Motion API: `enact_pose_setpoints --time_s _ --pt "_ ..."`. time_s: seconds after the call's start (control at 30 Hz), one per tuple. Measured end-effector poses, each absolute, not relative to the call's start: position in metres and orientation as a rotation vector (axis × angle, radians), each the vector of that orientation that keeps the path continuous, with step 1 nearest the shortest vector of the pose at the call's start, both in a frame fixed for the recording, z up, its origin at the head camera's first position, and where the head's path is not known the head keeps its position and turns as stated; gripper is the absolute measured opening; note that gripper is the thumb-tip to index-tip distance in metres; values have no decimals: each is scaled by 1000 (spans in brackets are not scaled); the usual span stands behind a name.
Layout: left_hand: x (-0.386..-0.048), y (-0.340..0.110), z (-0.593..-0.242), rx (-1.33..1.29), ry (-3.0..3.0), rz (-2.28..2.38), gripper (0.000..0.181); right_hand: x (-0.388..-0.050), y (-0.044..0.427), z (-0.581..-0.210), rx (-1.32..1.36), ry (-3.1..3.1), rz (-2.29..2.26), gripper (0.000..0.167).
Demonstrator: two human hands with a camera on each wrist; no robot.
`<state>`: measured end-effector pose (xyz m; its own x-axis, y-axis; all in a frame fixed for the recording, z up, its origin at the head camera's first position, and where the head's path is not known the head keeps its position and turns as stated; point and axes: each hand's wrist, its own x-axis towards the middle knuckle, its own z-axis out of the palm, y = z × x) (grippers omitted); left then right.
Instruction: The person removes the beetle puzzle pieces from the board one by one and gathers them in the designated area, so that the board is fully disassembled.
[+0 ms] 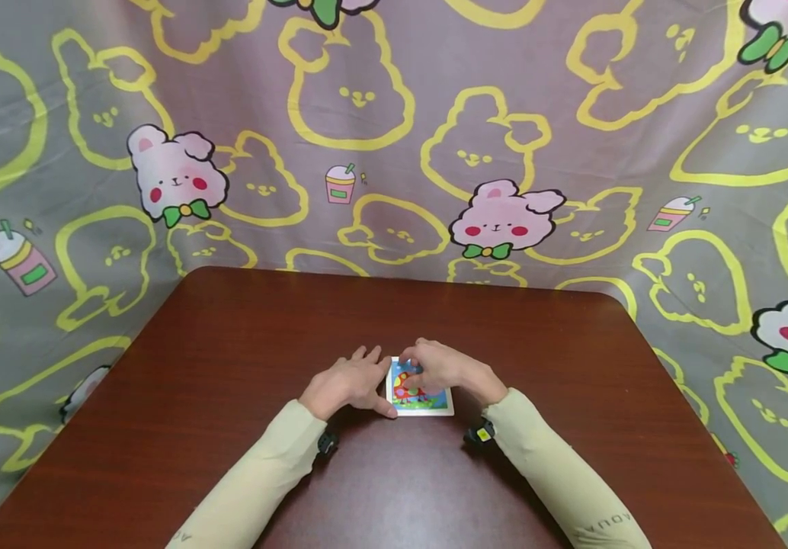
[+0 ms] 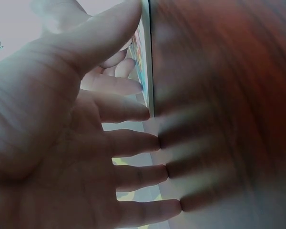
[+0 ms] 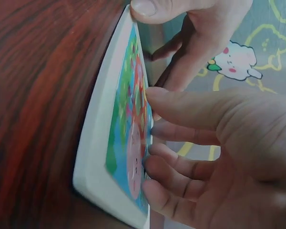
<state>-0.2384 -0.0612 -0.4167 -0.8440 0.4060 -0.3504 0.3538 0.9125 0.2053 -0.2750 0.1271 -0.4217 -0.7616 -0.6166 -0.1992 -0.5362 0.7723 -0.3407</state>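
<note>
Beyond the picture board [image 1: 428, 404] hangs the patterned cloth [image 1: 394, 171], the largest thing before me. The dark red table [image 1: 538, 335] runs out on every side of the board, which lies flat on it. My pale sleeves [image 1: 257, 473] come in from the near side of the board, one to its left, one to its right.

My left hand [image 1: 349, 381] is at the board's left edge, fingers straight and spread on the tabletop, thumb at the near-left corner; I judge this steadies it. My right hand [image 1: 447, 366] arches over the board's upper and right part, fingers loosely bent, thumb apart and nothing visible between; probably so the fingertips can work on the surface. How firmly they press, I cannot tell.

The board's printed grass is nearest me and its blue sky farthest, so it reads upright; the ladybug [image 1: 405, 390] faces right. The outline seems nearly square: I can't tell a long axis.
</note>
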Motion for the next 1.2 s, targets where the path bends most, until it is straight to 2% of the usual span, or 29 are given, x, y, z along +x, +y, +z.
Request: enact_pose_setpoints --time_s 1.2 --pt "-239 -63 -417 567 2666 223 100 -278 123 -427 -827 2659 -394 32"
